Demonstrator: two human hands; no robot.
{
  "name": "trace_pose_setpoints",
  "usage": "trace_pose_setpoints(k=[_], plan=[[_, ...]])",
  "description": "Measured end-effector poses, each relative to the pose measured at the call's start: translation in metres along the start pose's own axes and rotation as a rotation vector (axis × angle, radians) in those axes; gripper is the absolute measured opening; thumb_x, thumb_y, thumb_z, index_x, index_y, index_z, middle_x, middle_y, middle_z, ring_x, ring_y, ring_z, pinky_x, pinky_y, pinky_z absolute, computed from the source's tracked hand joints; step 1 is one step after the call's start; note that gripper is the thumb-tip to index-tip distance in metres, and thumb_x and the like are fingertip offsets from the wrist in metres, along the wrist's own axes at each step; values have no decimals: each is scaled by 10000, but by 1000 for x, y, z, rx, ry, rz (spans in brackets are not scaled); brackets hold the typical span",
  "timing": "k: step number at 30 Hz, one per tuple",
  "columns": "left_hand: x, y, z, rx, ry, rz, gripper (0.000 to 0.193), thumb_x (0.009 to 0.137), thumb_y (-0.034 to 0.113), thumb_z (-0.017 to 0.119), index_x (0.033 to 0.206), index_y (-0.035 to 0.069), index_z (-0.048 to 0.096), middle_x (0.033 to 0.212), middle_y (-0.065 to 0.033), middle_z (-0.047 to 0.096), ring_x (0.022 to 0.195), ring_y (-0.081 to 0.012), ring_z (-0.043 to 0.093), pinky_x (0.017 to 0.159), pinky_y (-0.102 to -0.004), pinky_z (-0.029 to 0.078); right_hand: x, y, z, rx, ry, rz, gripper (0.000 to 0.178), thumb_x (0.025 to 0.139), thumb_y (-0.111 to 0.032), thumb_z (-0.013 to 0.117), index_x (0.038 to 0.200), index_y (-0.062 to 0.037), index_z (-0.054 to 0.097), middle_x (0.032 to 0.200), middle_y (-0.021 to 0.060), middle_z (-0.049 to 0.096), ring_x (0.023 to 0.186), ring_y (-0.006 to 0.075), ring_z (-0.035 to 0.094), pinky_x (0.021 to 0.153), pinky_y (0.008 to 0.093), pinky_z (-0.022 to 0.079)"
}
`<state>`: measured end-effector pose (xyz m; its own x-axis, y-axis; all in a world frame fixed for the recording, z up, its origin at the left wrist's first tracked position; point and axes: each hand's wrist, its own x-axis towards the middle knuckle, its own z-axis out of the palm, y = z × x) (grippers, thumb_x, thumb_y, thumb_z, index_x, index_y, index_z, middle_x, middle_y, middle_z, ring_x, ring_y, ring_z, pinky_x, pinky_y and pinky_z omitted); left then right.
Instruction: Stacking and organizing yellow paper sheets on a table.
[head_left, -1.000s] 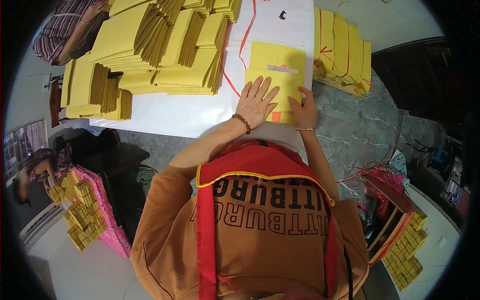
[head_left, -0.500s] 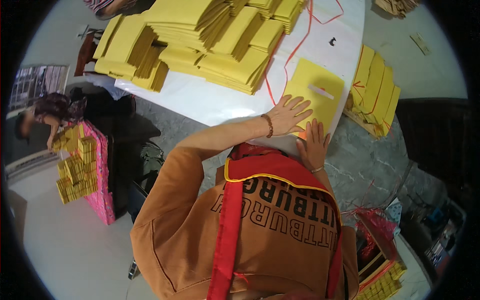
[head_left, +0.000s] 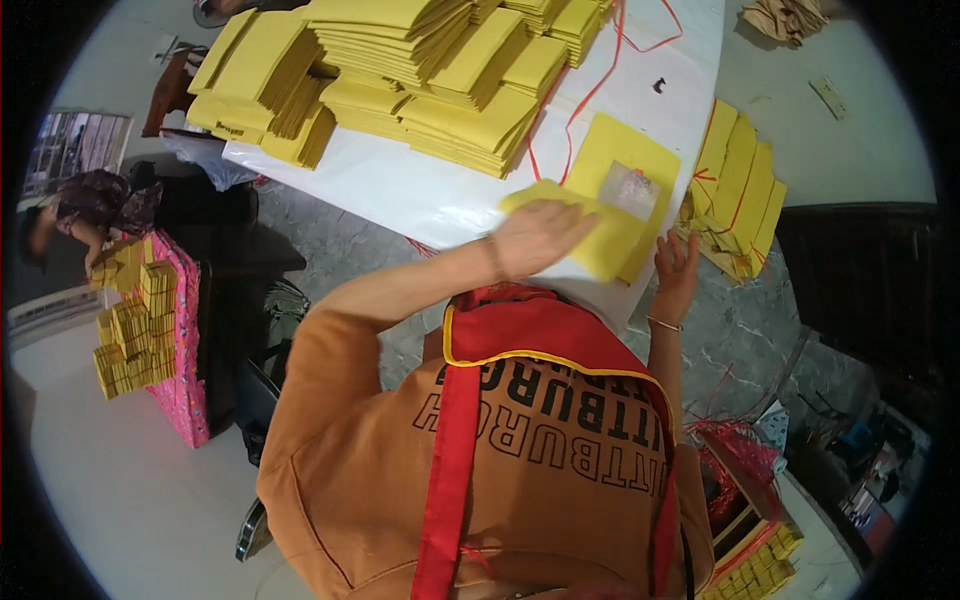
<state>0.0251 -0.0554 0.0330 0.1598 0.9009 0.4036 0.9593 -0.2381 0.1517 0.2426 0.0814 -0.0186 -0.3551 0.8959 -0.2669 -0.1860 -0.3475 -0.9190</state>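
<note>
"Yellow sheet (head_left: pixel 612 250): where is it lying?"

"By the near right corner of the surface (head_left: pixel 385 195), right of the stacks (head_left: pixel 470 125). The left hand (head_left: pixel 545 238) is resting across it, its grip too blurred to tell; the right hand (head_left: pixel 678 262) is hovering, fingers parted, beside the right edge."

"What could be going wrong?"

"A one-sided pull could be skewing it off that corner."

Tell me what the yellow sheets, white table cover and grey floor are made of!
The yellow sheets look like matte paper: thin edges show in stacked layers. The white table cover may be smooth plastic or coated paper, since it shines a little. The grey floor looks like polished stone or tile, with pale veins.
</note>
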Motion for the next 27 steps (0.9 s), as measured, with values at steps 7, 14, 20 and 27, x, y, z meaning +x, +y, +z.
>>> trace_pose_setpoints(k=[7,14,20,27], plan=[[-136,-47,-44,275,-141,-199,508,726,91,511,1230,32,493,1118,-150,573,951,-262,561,801,-349,459,-6,31,-11,-328,-141,-150,394,926,-214,459,1271,-24,448,1232,133,522,1161,223,468,1007,348,305],[-172,-51,-4,201,-373,-443,748,769,490,571,1336,61,336,1354,-133,341,1204,-313,339,987,-447,294,5,22,-4,-1200,-231,-824,322,798,-174,597,1115,-116,588,1194,38,558,1167,272,462,966,428,318],[-157,-49,-14,229,-324,-422,551,782,398,592,1203,60,481,1236,-117,460,1115,-285,426,891,-424,350,12,26,2,-1299,-305,-772,319,788,-212,608,1102,-164,596,1237,1,526,1218,220,429,975,466,281],[-41,-11,12,-271,-15,-99,326,711,69,605,1035,51,578,1046,-112,569,939,-283,539,821,-384,429,14,30,2,-1261,-264,-728,311,784,-222,617,1089,-167,597,1249,-6,516,1222,201,428,966,440,300]])
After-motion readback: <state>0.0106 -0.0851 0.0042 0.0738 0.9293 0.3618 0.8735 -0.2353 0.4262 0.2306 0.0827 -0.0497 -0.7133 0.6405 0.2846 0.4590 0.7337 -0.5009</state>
